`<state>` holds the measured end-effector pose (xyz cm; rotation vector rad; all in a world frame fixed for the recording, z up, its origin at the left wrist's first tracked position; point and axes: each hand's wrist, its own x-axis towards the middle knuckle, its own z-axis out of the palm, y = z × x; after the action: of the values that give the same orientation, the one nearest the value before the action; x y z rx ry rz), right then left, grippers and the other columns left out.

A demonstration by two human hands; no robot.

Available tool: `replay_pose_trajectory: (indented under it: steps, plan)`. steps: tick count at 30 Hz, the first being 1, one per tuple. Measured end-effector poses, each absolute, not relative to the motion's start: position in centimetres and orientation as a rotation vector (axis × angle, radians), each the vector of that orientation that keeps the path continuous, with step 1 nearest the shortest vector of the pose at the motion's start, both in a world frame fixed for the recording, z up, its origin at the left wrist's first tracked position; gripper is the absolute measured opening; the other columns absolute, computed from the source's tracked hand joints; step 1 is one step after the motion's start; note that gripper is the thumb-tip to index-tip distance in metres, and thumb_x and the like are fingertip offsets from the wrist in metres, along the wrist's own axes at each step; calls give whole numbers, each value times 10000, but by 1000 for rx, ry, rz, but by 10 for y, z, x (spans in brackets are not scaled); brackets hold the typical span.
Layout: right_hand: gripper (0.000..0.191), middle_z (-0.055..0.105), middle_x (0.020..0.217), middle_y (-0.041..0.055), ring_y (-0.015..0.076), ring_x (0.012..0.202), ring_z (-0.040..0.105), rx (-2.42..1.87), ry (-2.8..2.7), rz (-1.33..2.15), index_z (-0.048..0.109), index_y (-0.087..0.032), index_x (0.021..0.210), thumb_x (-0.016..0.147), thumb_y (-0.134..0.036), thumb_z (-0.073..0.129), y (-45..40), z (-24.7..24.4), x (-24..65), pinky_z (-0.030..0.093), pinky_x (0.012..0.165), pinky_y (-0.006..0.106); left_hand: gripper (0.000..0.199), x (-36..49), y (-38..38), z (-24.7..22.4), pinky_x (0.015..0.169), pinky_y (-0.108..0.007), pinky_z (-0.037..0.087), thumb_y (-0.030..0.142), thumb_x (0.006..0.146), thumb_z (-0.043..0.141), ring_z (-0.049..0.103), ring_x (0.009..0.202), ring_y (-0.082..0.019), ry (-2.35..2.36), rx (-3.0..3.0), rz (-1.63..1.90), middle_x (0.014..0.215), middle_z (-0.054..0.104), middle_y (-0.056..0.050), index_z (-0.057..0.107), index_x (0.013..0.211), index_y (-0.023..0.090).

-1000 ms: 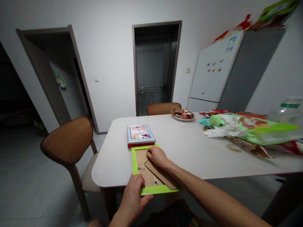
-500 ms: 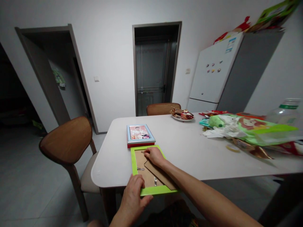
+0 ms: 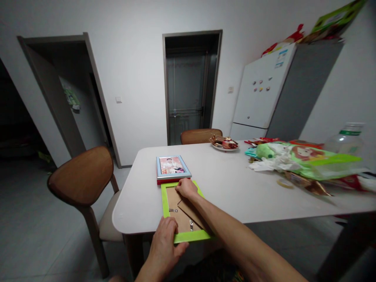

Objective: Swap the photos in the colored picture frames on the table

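A lime-green picture frame [image 3: 193,236] lies face down at the table's near edge, its brown backboard [image 3: 176,199] showing. Metal clips [image 3: 173,210] sit along the board's edges, and a brown stand leg [image 3: 192,211] runs slantwise across it. My left hand [image 3: 165,241] is closed round the frame's near left corner, thumb below and fingers on top. At the far end, my right hand [image 3: 188,188] has its fingers pinched together against the backboard's edge; whatever is under the fingertips is hidden. My right forearm covers much of the frame's right side.
Just beyond lies a light-blue photo frame [image 3: 158,168] on top of something red [image 3: 173,181]. A plate [image 3: 225,148] of wrapped items stands at the far edge. Bags, tissues and wrappers [image 3: 293,160] with a clear jar [image 3: 348,139] crowd the right. A chair [image 3: 82,176] stands left.
My right hand has shifted slightly at the frame's far edge, and its fingertips now cover the metal clip seen before. My left hand keeps the same hold. The view has turned slightly.
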<state>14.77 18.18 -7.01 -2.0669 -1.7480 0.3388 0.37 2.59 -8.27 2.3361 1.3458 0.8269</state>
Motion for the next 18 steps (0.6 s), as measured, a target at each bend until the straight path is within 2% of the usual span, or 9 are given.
replay_pose_trajectory:
  steps: [4, 9, 13, 15, 18]
  plan:
    - [154, 657, 785, 43, 182, 743, 591, -2059, -1736, 341, 633, -209, 711, 638, -333, 579, 182, -73, 146, 393, 579, 237, 219, 9, 24, -84, 719, -303, 352, 183, 612, 590, 423, 793, -189, 1365, 2357, 791, 815, 470, -10, 395, 710, 205]
    - [156, 642, 841, 102, 205, 813, 578, -2016, -1683, 338, 616, -160, 764, 660, -263, 562, 180, -72, 149, 389, 639, 260, 208, 8, 25, -80, 709, -288, 361, 179, 619, 580, 434, 794, -179, 1392, 2350, 745, 829, 476, -9, 412, 739, 200]
    - [168, 643, 733, 80, 174, 712, 578, -1899, -1629, 422, 608, -156, 671, 671, -316, 554, 177, -67, 158, 381, 589, 237, 213, 2, 24, -69, 756, -318, 374, 199, 608, 590, 462, 806, -185, 1435, 2382, 644, 844, 503, -18, 447, 766, 191]
    - [230, 625, 622, 46, 135, 596, 561, -1820, -1605, 506, 595, -156, 613, 697, -355, 516, 175, -64, 166, 370, 531, 210, 223, 5, 21, -64, 879, -391, 313, 209, 596, 602, 477, 850, -198, 1467, 2418, 592, 872, 526, -27, 471, 775, 184]
    - [238, 588, 549, 7, 90, 478, 510, -1706, -1548, 627, 590, -156, 630, 717, -344, 473, 168, -61, 183, 348, 468, 184, 370, 21, 18, -64, 993, -473, 138, 212, 567, 624, 414, 1056, -251, 1424, 2507, 552, 1100, 499, -74, 495, 912, 179]
